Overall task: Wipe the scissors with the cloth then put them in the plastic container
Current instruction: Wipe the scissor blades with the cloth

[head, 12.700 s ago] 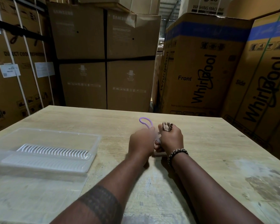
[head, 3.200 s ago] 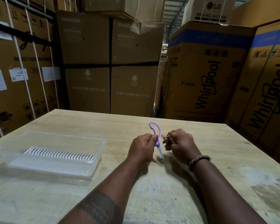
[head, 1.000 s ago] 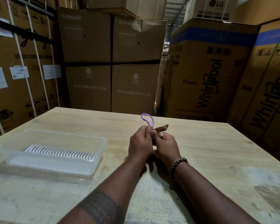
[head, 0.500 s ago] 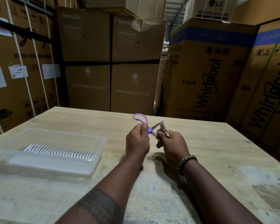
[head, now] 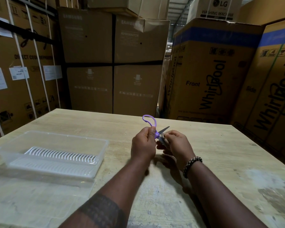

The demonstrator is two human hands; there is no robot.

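Note:
My left hand [head: 143,143] grips purple-handled scissors [head: 152,125] by the lower handle, held above the middle of the wooden table [head: 220,162]. One handle loop sticks up above my fingers and the blades are spread apart. One blade tip points up and to the right. My right hand [head: 176,145] pinches a small pale cloth [head: 163,137] around the other blade, so the cloth is mostly hidden. A clear plastic container [head: 104,145] with a white ribbed insert sits on the table to the left, with nothing else in it.
The container's clear lid [head: 31,203] lies flat on the table in front of it. Tall cardboard appliance boxes [head: 113,63] stand close behind and on both sides of the table. The table's right front surface is stained.
The scissors blades have spread further apart, and one blade tip now shows above my right hand. My right hand has slid the cloth along the other blade.

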